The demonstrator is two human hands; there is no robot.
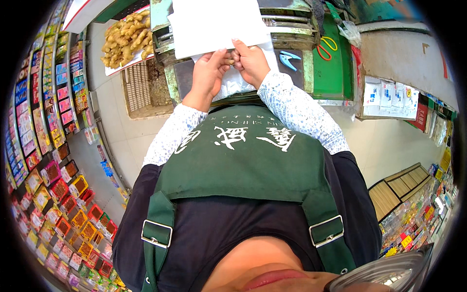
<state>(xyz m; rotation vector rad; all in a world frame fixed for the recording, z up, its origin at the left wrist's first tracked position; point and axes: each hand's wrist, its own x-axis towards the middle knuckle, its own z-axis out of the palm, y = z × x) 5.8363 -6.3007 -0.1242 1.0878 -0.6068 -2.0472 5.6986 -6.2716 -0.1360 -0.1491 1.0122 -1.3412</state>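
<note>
The white sheet [219, 24] lay directly beyond the fingertips, on the far side from the body, and its near edge reached to the thumbs of both hands. This near edge was not quite square to the person: it rose a little toward the right. The far end was cut by the upper border of the view, so it could not be told which way its long axis ran.

The left hand [209, 72] came to the near edge from the left and below, and the right hand [249, 62] from the right. Of the two, the right hand was the farther forward, because its thumb overlapped the sheet, while the left thumb stayed about at the edge. The fingers of both hands were bent inward, and their tips met or almost met just below this edge. Whether they were closed upon the sheet, or upon something small between them, could not be told with certainty.

Under the wrists and between them there was clear plastic film [233, 83], on the near part of the worktop. A light blue hand tool [289, 60] lay just beside the right hand, and scissors [327, 48] with red and yellow handles were farther to the right. A pile of ginger [127, 40] was well apart, at the left.
</note>
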